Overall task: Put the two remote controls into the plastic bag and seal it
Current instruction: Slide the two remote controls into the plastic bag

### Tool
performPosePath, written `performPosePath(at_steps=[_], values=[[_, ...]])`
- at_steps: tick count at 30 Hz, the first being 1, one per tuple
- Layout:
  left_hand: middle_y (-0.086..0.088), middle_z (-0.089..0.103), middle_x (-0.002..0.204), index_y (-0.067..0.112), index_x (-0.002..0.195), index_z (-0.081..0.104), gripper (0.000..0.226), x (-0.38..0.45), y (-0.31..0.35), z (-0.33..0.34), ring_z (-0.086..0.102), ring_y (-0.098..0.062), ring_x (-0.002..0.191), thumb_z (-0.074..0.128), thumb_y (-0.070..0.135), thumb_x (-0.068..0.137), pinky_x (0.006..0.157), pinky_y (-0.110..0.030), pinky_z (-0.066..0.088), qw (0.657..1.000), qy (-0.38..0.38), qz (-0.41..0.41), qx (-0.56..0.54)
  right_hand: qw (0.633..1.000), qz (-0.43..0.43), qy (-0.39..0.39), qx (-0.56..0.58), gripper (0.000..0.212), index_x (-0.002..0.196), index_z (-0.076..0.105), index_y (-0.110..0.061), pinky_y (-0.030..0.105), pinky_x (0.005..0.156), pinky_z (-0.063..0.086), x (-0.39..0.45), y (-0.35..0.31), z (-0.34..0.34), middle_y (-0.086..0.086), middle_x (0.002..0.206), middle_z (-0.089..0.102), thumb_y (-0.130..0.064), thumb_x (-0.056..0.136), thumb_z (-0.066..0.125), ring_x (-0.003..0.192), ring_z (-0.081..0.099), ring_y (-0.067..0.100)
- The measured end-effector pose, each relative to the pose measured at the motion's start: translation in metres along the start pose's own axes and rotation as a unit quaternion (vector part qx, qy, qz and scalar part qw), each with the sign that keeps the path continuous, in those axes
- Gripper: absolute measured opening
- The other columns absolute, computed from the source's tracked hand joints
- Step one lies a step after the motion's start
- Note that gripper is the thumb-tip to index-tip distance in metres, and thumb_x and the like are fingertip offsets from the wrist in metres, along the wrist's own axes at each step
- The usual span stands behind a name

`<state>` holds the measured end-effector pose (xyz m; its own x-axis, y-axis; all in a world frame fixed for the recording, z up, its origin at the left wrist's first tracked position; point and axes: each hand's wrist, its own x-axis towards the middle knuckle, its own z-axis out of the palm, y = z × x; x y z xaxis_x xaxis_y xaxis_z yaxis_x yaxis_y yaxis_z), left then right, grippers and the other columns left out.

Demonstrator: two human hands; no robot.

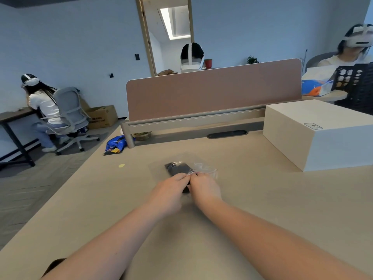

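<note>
- Pinching the mouth edge of the plastic bag (203,168) w/ both hands, mid worktop (252,199), just ahead of me.
- Left hand (168,190): fingers closed tight on the bag's edge, thumb & forefinger meeting at the clear strip.
- Right hand (203,188): fingers clamped on the same edge, right beside the left; knuckles of both hands nearly touching.
- Remote controls (178,168): dark shape inside the clear bag, lying flat on the worktop, far end pointing away & left. Can't tell two apart from one – reads as one dark mass; a bit more dark shows between my hands, near end.
- Bag's loose clear film bunches up to the right of my fingers, slightly lifted off the surface.
- White box (323,134) sits at right, well apart from the bag.
- Small yellow dot (121,165) on the worktop at left, apart from the bag.
- Brown divider panel (214,89) stands along the far edge.
</note>
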<state>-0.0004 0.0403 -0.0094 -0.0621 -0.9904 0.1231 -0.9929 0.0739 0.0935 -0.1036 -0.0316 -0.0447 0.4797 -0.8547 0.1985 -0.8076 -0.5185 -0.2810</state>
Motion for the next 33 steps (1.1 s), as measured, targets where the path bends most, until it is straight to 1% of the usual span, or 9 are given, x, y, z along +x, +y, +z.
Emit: performPosePath(at_steps=[5, 8, 11, 14, 20, 23, 28, 31, 33], values=[[0.014, 0.033, 0.149, 0.026, 0.144, 0.029, 0.068, 0.0, -0.004, 0.001, 0.046, -0.02, 0.128, 0.042, -0.001, 0.083, 0.095, -0.035, 0.048, 1.0, -0.004, -0.005, 0.005, 0.997, 0.037, -0.011, 0.074, 0.028, 0.108, 0.064, -0.01, 0.032, 0.087, 0.049, 0.021, 0.001, 0.004, 0.013, 0.115, 0.068, -0.003, 0.09, 0.044, 0.107, 0.062, 0.029], [0.014, 0.032, 0.15, 0.026, 0.144, 0.029, 0.069, -0.001, 0.0, 0.001, 0.046, -0.02, 0.128, 0.042, -0.002, 0.083, 0.096, -0.034, 0.047, 1.0, -0.006, 0.008, 0.011, 0.994, 0.049, -0.032, 0.092, 0.027, 0.112, 0.062, -0.007, 0.027, 0.083, 0.044, 0.022, 0.006, 0.007, 0.014, 0.119, 0.065, -0.011, 0.096, 0.041, 0.111, 0.059, 0.029], [0.015, 0.032, 0.149, 0.026, 0.144, 0.03, 0.069, -0.001, 0.002, 0.001, 0.045, -0.018, 0.129, 0.042, -0.002, 0.082, 0.092, -0.031, 0.046, 1.0, -0.005, 0.017, 0.016, 0.994, 0.033, -0.047, 0.091, 0.028, 0.116, 0.06, -0.008, 0.033, 0.092, 0.045, 0.019, 0.011, 0.011, 0.013, 0.121, 0.063, -0.017, 0.097, 0.041, 0.113, 0.057, 0.027], [0.014, 0.033, 0.149, 0.026, 0.143, 0.031, 0.068, -0.001, 0.002, 0.002, 0.045, -0.018, 0.129, 0.043, -0.002, 0.081, 0.094, -0.032, 0.047, 1.0, -0.007, 0.012, 0.014, 0.995, 0.019, -0.052, 0.082, 0.029, 0.119, 0.058, -0.016, 0.035, 0.098, 0.048, 0.018, 0.016, 0.015, 0.008, 0.124, 0.063, -0.015, 0.094, 0.044, 0.115, 0.058, 0.023], [0.014, 0.03, 0.151, 0.026, 0.143, 0.03, 0.066, 0.0, 0.002, 0.004, 0.044, -0.019, 0.13, 0.041, -0.001, 0.084, 0.097, -0.03, 0.045, 1.0, -0.012, 0.006, 0.018, 0.999, 0.004, -0.003, 0.05, 0.032, 0.121, 0.055, -0.009, 0.037, 0.096, 0.047, 0.004, 0.025, 0.008, 0.012, 0.128, 0.057, -0.007, 0.093, 0.04, 0.12, 0.052, 0.028], [0.013, 0.031, 0.151, 0.025, 0.143, 0.03, 0.066, -0.001, 0.001, 0.004, 0.044, -0.019, 0.131, 0.041, -0.001, 0.084, 0.1, -0.033, 0.045, 1.0, -0.011, 0.006, 0.018, 0.999, 0.004, -0.03, 0.026, 0.029, 0.114, 0.059, -0.008, 0.039, 0.089, 0.051, 0.003, 0.025, 0.007, 0.013, 0.122, 0.06, -0.004, 0.091, 0.041, 0.111, 0.059, 0.03], [0.013, 0.033, 0.15, 0.027, 0.143, 0.032, 0.063, -0.003, -0.003, 0.005, 0.042, -0.016, 0.132, 0.041, 0.001, 0.086, 0.1, -0.031, 0.045, 1.0, -0.014, 0.008, 0.017, 0.994, -0.05, -0.098, 0.015, 0.029, 0.11, 0.06, -0.013, 0.039, 0.089, 0.052, 0.002, 0.029, 0.007, 0.011, 0.119, 0.062, -0.006, 0.087, 0.044, 0.109, 0.061, 0.031], [0.011, 0.038, 0.146, 0.029, 0.141, 0.036, 0.053, -0.008, -0.005, 0.008, 0.046, -0.019, 0.128, 0.042, 0.012, 0.091, 0.097, -0.035, 0.046, 1.0, -0.01, 0.02, 0.012, 0.996, -0.059, -0.062, 0.029, 0.028, 0.107, 0.061, -0.017, 0.038, 0.083, 0.054, -0.007, 0.037, -0.005, 0.009, 0.115, 0.065, -0.011, 0.087, 0.042, 0.104, 0.062, 0.03], [0.009, 0.039, 0.145, 0.031, 0.14, 0.035, 0.049, -0.013, -0.007, 0.01, 0.046, -0.02, 0.127, 0.046, 0.032, 0.092, 0.098, -0.036, 0.045, 0.998, -0.02, 0.033, 0.051, 0.998, -0.063, 0.025, 0.006, 0.023, 0.102, 0.062, -0.013, 0.036, 0.076, 0.052, -0.016, 0.047, -0.015, 0.01, 0.107, 0.066, -0.013, 0.088, 0.045, 0.102, 0.061, 0.03]])
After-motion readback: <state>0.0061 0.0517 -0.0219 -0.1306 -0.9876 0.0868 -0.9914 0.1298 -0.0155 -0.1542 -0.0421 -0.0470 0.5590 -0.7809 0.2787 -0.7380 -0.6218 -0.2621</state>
